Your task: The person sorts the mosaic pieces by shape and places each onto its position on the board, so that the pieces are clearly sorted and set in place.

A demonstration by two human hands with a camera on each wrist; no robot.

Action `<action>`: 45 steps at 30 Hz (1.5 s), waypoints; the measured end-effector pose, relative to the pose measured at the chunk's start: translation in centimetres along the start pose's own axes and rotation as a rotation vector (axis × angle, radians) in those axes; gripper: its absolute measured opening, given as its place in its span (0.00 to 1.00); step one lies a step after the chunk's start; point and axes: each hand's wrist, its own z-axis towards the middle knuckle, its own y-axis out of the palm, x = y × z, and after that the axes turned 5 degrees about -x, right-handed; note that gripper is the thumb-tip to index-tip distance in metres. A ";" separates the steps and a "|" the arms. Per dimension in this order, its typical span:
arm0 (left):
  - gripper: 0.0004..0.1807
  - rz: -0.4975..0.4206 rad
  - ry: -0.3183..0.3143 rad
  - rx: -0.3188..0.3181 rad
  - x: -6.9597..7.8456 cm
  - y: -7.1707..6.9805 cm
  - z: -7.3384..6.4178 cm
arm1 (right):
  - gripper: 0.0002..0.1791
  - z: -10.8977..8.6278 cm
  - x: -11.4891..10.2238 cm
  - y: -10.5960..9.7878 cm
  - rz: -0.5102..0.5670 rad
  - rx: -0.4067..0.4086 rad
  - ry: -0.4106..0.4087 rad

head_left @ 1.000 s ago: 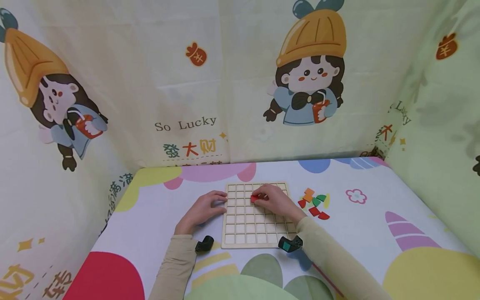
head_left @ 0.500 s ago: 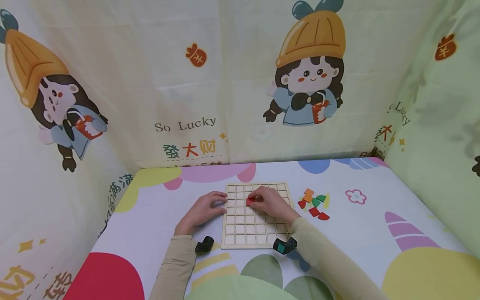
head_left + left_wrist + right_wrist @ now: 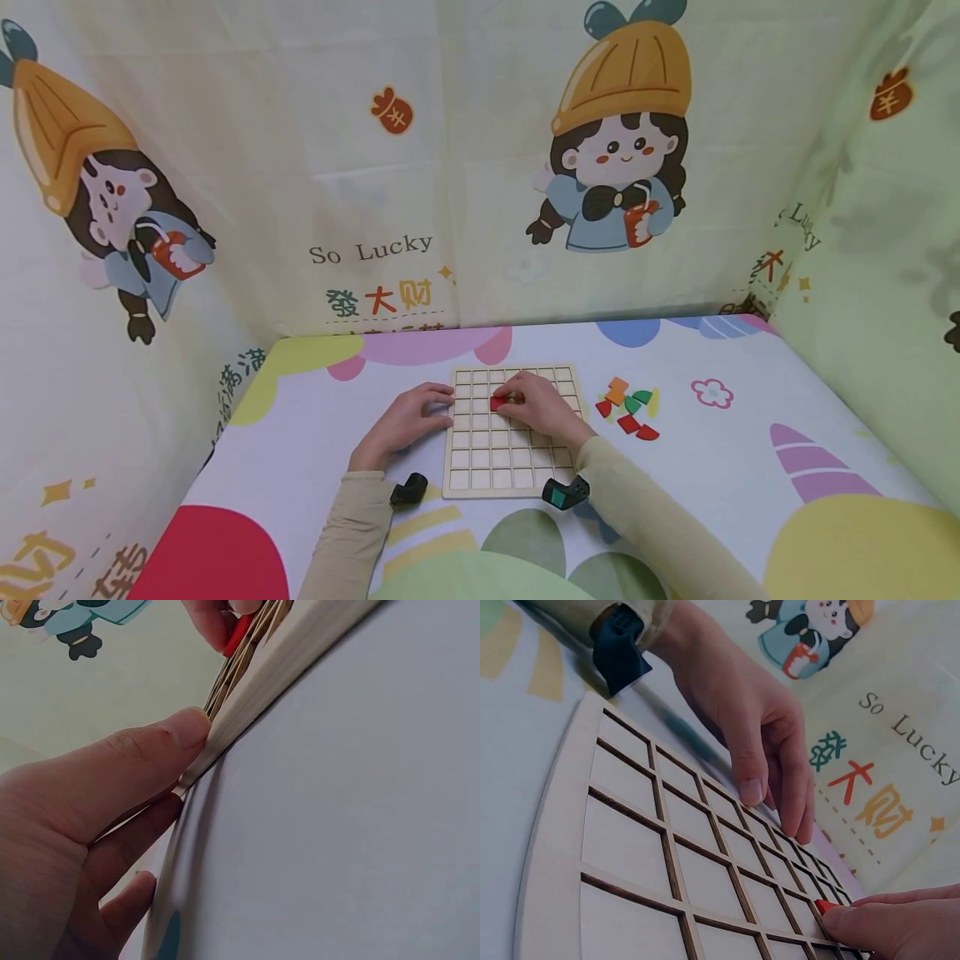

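Observation:
A square wooden grid board (image 3: 480,493) lies flat on the table in the head view, its cells bounded by thin raised strips. My left hand (image 3: 401,421) rests against the board's left edge. In the left wrist view the thumb (image 3: 169,742) and fingertips touch that edge without curling round it. Over the upper middle of the grid, my right hand (image 3: 546,414) pinches a small red tile (image 3: 497,403) between thumb and fingers. The right wrist view shows the tile (image 3: 824,906) down at the grid strips; whether it sits inside a cell cannot be told.
Right of the board lies a loose group of small tiles: orange (image 3: 617,388), green (image 3: 637,400), yellow (image 3: 655,402) and red (image 3: 647,432) ones. A printed cloth (image 3: 420,508) covers the table. Patterned curtains (image 3: 487,192) stand behind it and at both sides.
My right hand has moved slightly left across the grid with the red tile, and the tile now sits lower and flatter. The left hand and the board have stayed put.

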 end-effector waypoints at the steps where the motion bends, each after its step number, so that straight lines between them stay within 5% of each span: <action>1: 0.18 0.001 0.001 0.001 0.0 0.0 0.0 | 0.11 0.0 0.0 0.0 0.002 0.001 -0.001; 45: 0.19 -0.008 -0.017 0.004 -0.2 0.1 0.1 | 0.12 -0.2 -0.1 0.6 0.023 0.020 0.024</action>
